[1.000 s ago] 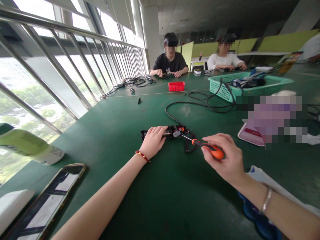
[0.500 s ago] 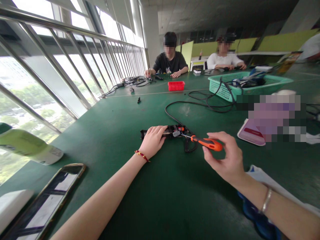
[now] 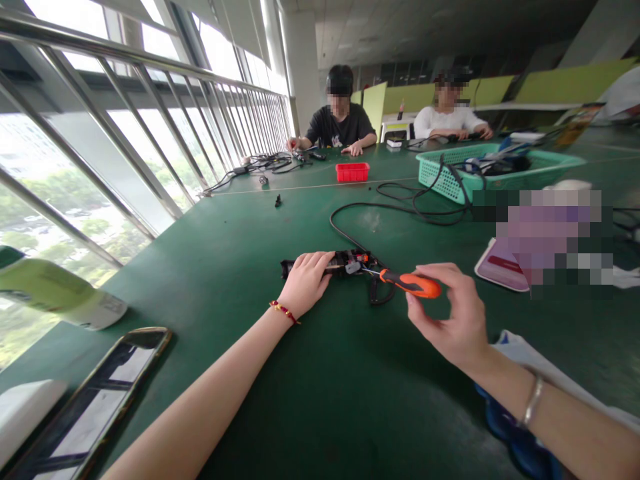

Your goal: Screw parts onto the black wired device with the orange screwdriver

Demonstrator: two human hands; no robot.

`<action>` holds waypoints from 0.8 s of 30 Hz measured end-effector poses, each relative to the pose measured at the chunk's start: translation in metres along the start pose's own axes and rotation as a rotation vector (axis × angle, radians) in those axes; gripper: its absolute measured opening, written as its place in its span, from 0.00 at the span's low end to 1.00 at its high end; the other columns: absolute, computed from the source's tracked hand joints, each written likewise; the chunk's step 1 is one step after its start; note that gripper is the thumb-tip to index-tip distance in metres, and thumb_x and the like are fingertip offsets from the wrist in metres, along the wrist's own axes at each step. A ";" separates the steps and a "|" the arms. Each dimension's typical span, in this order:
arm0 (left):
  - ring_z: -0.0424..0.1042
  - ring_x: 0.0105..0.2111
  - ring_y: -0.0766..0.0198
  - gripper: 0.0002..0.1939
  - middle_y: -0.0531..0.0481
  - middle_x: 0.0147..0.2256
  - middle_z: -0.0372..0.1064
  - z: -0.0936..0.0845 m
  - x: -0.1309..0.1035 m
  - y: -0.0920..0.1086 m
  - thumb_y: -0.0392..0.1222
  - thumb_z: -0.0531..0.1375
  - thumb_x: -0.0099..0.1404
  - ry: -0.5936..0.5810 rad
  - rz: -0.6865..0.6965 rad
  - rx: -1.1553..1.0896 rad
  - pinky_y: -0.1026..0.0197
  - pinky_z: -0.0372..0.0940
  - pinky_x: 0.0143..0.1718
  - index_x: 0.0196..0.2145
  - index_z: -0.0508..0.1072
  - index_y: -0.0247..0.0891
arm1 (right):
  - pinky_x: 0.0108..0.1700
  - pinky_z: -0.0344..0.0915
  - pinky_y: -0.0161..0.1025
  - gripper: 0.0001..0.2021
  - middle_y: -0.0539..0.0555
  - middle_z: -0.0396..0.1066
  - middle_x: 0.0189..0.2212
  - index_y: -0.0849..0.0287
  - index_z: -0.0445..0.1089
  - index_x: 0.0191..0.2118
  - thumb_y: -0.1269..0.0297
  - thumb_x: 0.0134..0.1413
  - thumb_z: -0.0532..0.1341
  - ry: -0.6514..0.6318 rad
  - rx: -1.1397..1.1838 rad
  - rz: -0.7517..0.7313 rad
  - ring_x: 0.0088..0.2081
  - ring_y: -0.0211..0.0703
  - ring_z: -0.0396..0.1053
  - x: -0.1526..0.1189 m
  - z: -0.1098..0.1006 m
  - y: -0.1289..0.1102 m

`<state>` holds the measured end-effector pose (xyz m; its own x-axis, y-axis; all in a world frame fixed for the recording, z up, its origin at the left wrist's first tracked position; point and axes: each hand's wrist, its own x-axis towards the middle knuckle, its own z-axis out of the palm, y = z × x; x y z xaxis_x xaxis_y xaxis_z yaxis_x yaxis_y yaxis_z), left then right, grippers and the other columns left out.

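Note:
My left hand (image 3: 306, 281) is wrapped over a long black device (image 3: 345, 261) lying on the green table (image 3: 210, 280), pressing it down. The device's right end is open and shows grey and red-orange parts inside; a black cable (image 3: 345, 230) runs from that end. Between thumb and fingertips, my right hand (image 3: 453, 313) grips the orange and black handle of a screwdriver (image 3: 413, 284). Its shaft points left and its tip is at the open end of the device; exactly what the tip touches is too small to tell.
A red basket (image 3: 353, 172) and a teal basket (image 3: 440, 177) with cables stand farther back. A phone (image 3: 100, 407) and a green bottle (image 3: 55, 290) are at left, a purple-pink item (image 3: 500, 265) at right. Two people (image 3: 341, 123) sit across the table, beside a metal railing (image 3: 165, 80).
The screwdriver's handle has shifted slightly left and turned a little in my right hand's fingers. My left hand and the device have stayed in place.

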<state>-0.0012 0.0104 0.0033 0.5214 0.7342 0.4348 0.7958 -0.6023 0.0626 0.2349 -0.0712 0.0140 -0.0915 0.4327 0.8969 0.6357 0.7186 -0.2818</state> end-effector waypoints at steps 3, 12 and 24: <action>0.64 0.49 0.56 0.19 0.44 0.49 0.66 0.001 0.000 -0.001 0.34 0.52 0.63 0.004 0.001 -0.003 0.52 0.57 0.53 0.52 0.62 0.35 | 0.39 0.68 0.46 0.16 0.53 0.69 0.33 0.55 0.64 0.43 0.72 0.45 0.62 -0.043 -0.045 -0.028 0.36 0.46 0.68 0.003 -0.001 -0.002; 0.64 0.49 0.56 0.19 0.44 0.49 0.66 0.001 0.000 -0.001 0.34 0.52 0.62 0.000 -0.001 -0.003 0.52 0.58 0.53 0.52 0.62 0.35 | 0.38 0.69 0.45 0.23 0.55 0.67 0.38 0.56 0.59 0.51 0.69 0.47 0.62 0.034 0.009 0.121 0.37 0.45 0.69 -0.005 0.001 0.002; 0.64 0.49 0.56 0.19 0.44 0.49 0.66 0.001 0.000 -0.001 0.34 0.52 0.63 0.004 0.000 0.007 0.52 0.58 0.53 0.52 0.61 0.34 | 0.36 0.69 0.44 0.19 0.54 0.67 0.34 0.57 0.62 0.47 0.69 0.47 0.61 -0.016 -0.005 0.138 0.35 0.44 0.69 -0.001 -0.001 -0.001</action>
<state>-0.0017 0.0112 0.0019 0.5203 0.7331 0.4381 0.7979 -0.6001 0.0565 0.2351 -0.0730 0.0133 -0.0155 0.5360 0.8441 0.6471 0.6490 -0.4001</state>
